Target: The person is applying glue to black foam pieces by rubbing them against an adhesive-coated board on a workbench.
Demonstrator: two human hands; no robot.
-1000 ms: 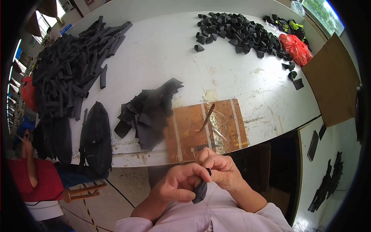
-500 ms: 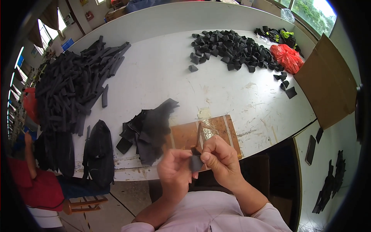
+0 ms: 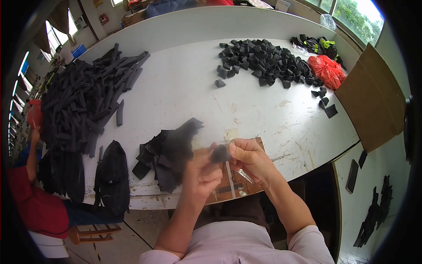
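Note:
A small curled black fabric piece (image 3: 220, 154) is held up between my two hands, over the near edge of the table. My left hand (image 3: 200, 174) grips its left side; some of those fingers are blurred. On the right edge of the piece, the thumb and fingers of my right hand (image 3: 250, 158) are pinched. Beneath both hands lies a brown board (image 3: 223, 182) with strips of clear tape, partly covered by them. Left of the board rests a loose stack of flat black fabric pieces (image 3: 169, 152), its right part hazy in the picture.
Long black strips (image 3: 83, 97) are heaped at the left, with a black pouch (image 3: 113, 176) nearer. Many small curled black pieces (image 3: 268, 61) lie at the far right, beside a red plastic bag (image 3: 327, 71) and a cardboard sheet (image 3: 373, 92). A person in red (image 3: 37, 207) sits left.
Both hands have moved away from my body, up over the board, carrying the black piece, which is turned differently. At the left, the other person's hand has risen to a red bag.

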